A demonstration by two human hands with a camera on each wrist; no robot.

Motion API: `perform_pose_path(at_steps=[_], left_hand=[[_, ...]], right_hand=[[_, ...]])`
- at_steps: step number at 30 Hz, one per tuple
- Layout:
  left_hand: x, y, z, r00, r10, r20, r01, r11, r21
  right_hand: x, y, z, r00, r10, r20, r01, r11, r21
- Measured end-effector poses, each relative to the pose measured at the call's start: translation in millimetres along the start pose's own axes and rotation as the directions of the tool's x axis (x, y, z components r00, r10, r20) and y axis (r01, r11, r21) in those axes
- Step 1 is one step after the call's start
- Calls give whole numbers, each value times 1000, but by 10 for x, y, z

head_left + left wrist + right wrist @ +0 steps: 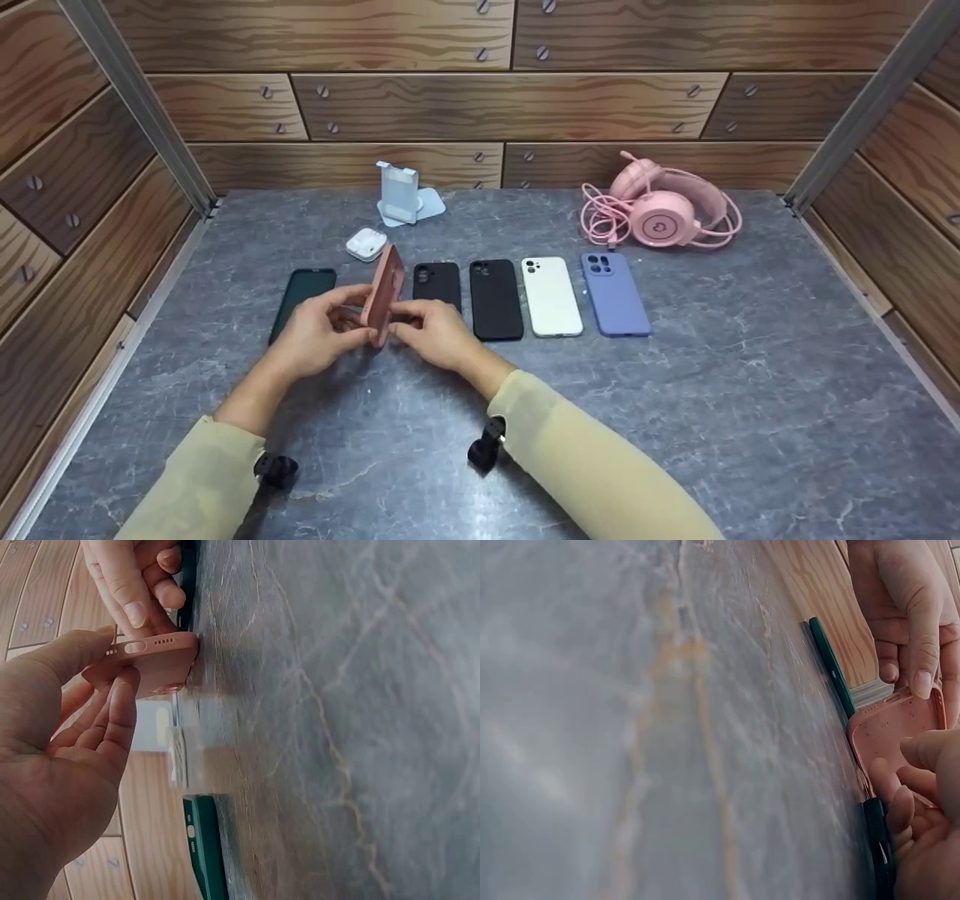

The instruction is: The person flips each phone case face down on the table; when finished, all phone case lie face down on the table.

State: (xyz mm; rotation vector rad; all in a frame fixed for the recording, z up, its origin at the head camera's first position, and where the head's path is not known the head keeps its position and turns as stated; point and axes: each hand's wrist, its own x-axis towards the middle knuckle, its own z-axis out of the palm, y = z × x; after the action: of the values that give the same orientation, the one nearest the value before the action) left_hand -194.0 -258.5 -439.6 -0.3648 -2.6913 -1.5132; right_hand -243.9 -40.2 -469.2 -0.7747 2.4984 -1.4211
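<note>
Both hands [319, 334] grip upright pink case [383, 294] between them

No legible text, brand, number or sign in any view. Pink headset [664, 210]: a small heart-like emblem on the earcup, no lettering readable. Phone cases in the row on the table [750, 375]: plain backs, nothing printed that shows. Pink case [384, 292] held on edge between both hands: bare surface, only port cutouts along its end in the left wrist view. White earbud box [366, 244] and stand [399, 193]: too small to read any marking.
</note>
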Motion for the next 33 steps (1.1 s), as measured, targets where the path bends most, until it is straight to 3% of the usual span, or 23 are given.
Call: perform_pose_path(at_steps=[6, 18, 33], left_hand=[[4, 20, 10, 1000, -11, 5, 11, 1000, -10], [-5, 4, 29, 1000, -8, -19, 8, 1000, 5], [9, 13, 97, 1000, 7, -14, -7, 1000, -10]], right_hand=[[2, 10, -33, 1000, 18, 9, -19, 991, 132], [68, -119, -103, 999, -1, -33, 11, 961, 275], [156, -205, -181, 999, -23, -44, 33, 972, 233]])
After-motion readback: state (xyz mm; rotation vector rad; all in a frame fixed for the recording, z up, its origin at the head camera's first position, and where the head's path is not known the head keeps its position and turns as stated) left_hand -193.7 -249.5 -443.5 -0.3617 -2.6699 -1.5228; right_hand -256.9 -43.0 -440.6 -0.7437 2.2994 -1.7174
